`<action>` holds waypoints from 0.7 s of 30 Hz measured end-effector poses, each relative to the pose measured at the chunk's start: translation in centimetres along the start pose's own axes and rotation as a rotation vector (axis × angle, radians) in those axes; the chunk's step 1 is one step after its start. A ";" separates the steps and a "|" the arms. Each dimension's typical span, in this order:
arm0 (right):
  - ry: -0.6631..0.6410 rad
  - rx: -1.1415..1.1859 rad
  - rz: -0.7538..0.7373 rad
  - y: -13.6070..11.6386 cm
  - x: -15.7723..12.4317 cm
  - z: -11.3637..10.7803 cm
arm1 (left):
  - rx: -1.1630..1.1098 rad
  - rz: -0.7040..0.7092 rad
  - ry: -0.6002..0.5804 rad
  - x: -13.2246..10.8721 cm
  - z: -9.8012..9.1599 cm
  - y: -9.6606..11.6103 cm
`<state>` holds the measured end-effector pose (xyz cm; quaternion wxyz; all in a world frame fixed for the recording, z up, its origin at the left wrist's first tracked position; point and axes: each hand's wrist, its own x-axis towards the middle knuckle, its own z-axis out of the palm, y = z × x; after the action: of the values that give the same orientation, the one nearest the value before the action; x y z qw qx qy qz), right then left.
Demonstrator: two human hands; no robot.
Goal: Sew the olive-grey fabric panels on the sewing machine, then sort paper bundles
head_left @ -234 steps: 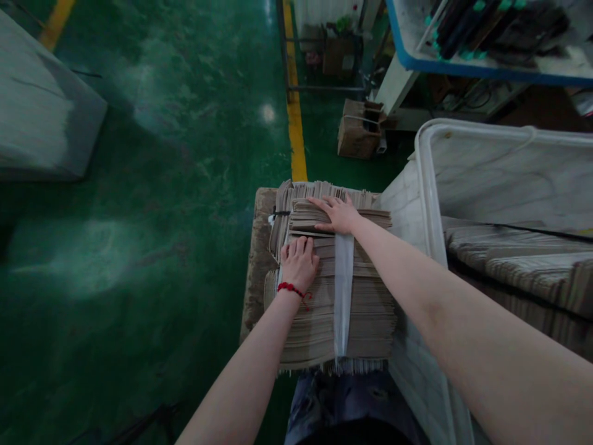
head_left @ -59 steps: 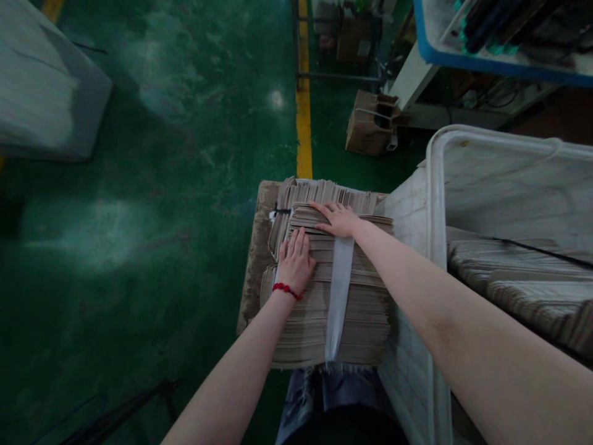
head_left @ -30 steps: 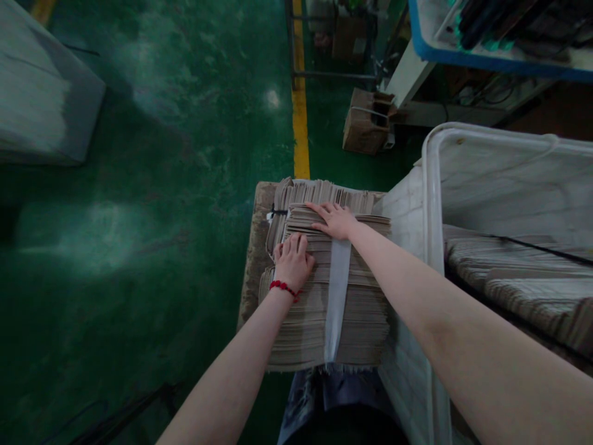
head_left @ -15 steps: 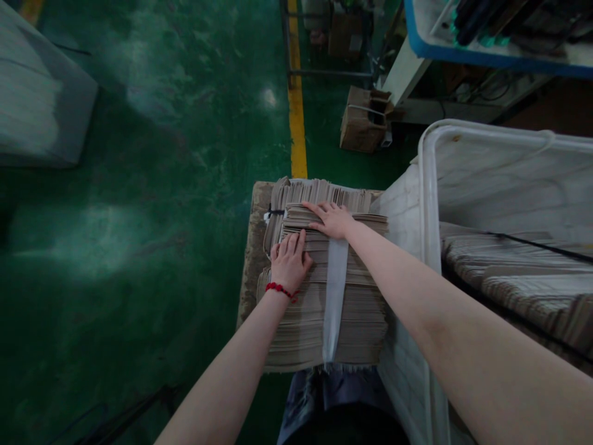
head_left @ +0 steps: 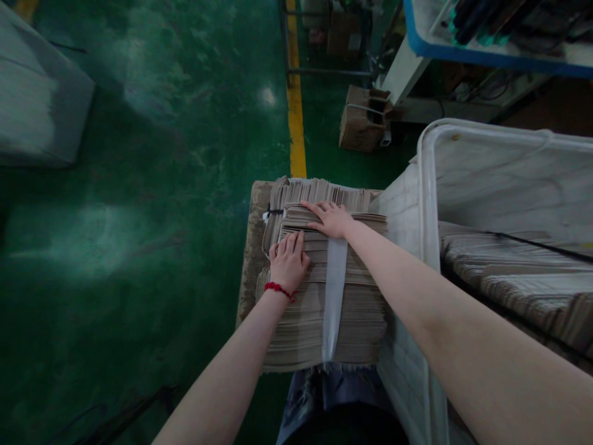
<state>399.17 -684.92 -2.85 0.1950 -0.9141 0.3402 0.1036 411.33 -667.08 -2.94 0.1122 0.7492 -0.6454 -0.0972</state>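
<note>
Rows of grey-brown sheets (head_left: 296, 327) are packed on a worn board (head_left: 254, 247), and a pale strip (head_left: 335, 290) runs down over them. My left hand (head_left: 290, 259), above a red bracelet, lies on the sheets left of the strip, its thumb apart from the fingers. Just beyond it, my right hand (head_left: 330, 219) rests palm down with spread fingers on a raised bunch of sheets, at the strip's upper end. Neither hand wraps round anything. A dark tie (head_left: 276, 212) shows at the left edge of the far bundle.
On the right stands a big white bin (head_left: 428, 204) with more strapped sheets (head_left: 519, 266) inside. Behind are a cardboard box (head_left: 361, 127), a blue-edged table (head_left: 500, 57) and a metal rack (head_left: 324, 71). A pale block (head_left: 41, 105) stands far left on the green floor.
</note>
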 end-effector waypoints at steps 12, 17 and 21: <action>-0.017 0.006 0.012 -0.2 0.0 -0.2 | 0.013 -0.038 -0.024 0.5 -0.3 0.3; -0.028 -0.005 0.020 -0.4 0.1 -0.4 | 0.007 -0.030 -0.013 0.0 -0.3 0.4; -0.032 -0.004 0.022 -0.5 0.0 -0.6 | 0.009 -0.037 -0.014 -0.1 -0.1 0.4</action>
<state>399.54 -684.78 -2.20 0.1974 -0.9089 0.3468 0.1212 410.99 -667.00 -2.70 0.1026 0.7610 -0.6325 -0.1015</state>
